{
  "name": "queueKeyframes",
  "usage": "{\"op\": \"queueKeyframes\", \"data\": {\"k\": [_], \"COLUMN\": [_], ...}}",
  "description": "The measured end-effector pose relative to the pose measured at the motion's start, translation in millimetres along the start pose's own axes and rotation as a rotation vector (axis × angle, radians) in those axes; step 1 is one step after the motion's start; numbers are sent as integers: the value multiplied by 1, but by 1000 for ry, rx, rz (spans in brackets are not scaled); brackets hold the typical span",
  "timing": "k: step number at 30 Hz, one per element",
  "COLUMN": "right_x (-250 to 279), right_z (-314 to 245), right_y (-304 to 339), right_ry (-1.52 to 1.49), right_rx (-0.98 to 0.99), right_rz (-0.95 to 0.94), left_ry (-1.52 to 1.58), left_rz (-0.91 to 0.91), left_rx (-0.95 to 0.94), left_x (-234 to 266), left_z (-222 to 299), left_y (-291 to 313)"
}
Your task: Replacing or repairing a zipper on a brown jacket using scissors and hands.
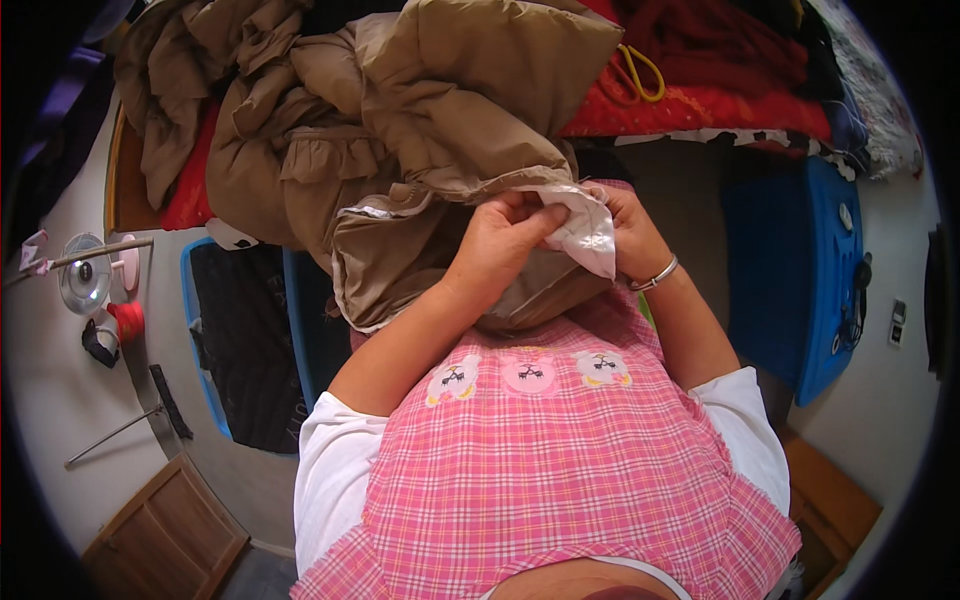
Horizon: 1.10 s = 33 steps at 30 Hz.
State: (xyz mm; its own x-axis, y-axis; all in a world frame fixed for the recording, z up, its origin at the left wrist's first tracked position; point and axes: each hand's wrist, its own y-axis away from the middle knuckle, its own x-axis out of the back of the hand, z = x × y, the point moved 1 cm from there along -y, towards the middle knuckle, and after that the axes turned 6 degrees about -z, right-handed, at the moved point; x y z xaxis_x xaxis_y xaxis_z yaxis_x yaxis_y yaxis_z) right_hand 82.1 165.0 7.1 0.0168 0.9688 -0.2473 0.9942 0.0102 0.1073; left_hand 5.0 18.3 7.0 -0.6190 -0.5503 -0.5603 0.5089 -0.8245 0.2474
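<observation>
A large brown garment of puffy, wrinkled cloth is heaped in front of me and hangs down onto my lap. Its near edge has a white lining flap, which both hands hold. My left hand is closed, thumb and fingers pinching the flap where it meets the brown cloth. On the flap's other side, my right hand is closed with bent fingers at its upper right edge. Whether anything small sits between the right fingertips is hidden. Scissors with yellow handles lie on the red cloth beyond the right hand.
Red patterned cloth covers the surface ahead. A blue bin holding black cloth stands at my left. To the right is a blue table or case with small items on it. A fan is at far left.
</observation>
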Motion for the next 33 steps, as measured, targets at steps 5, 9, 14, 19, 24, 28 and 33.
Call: {"op": "queueKeyframes", "data": {"k": [5, 9, 14, 19, 24, 28, 33], "right_x": [14, 15, 12, -3, -3, 2, -1], "right_z": [5, -3, -21, -34, -25, -16, -15], "right_y": [0, 0, -9, -18, -18, -19, -18], "right_ry": [-53, -45, 300, 355, 228, -93, -142], "right_rx": [-11, -41, 16, -28, -6, -26, -68], "right_rz": [141, 186, 130, -52, 46, 163, 184], "left_ry": [26, 43, -59, -78, -84, -64, -88], "left_rz": [95, 141, 117, 142, 105, 97, 82], "left_rx": [-102, -141, -149, -108, -156, -152, -31], "left_x": [3, 12, 13, 6, 7, 14, 19], "left_z": [1, -4, -3, 0, 4, 3, 5], "left_y": [4, 7, 8, 9, 14, 15, 14]}}
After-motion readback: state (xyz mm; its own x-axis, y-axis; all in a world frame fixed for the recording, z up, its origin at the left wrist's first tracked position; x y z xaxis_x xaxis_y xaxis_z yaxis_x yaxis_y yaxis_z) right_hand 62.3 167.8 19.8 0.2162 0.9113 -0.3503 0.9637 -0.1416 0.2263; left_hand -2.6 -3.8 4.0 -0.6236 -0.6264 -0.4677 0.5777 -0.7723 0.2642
